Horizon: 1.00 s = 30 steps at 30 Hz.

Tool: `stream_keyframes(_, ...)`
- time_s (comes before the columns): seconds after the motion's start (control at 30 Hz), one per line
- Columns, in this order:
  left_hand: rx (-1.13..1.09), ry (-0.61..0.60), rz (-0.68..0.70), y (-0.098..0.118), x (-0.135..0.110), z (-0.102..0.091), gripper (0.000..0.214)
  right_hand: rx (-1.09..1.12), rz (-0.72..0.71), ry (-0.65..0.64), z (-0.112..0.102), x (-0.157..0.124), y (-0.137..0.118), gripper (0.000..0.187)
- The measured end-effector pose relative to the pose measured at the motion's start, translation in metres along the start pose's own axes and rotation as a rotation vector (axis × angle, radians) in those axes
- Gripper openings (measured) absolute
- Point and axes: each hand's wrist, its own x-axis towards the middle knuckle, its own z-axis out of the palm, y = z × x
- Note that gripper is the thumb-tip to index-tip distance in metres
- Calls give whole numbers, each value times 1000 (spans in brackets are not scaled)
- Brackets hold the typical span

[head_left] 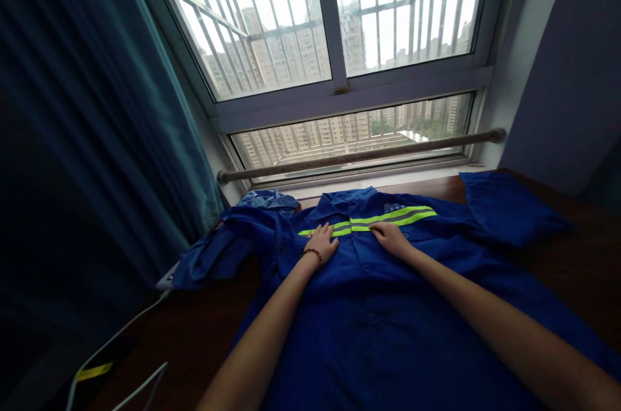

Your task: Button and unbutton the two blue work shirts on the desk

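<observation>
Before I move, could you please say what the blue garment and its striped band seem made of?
Blue garment: matte cloth, perhaps a cotton blend, from its creases. Striped band: smooth, likely synthetic reflective tape, given its lime and grey stripes.

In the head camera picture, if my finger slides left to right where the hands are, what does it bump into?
Blue curtain → left hand → shirt's button strip → right hand → blue sleeve lying at the right.
</observation>
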Motion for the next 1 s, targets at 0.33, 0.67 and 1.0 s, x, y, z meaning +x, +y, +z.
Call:
stream_keyframes(0.33, -401, 45, 74, 59, 37, 22, 22, -11, -81, 5, 4, -12, -12, 26)
stream_keyframes(0.67, -519, 197, 97, 57, 24, 25, 8, -74, -166, 49, 4, -12, -20, 22)
stream_keyframes(1.0, -1207, 8, -133, 39, 39, 30, 29, -162, -241, -6, 8, -14, -22, 23)
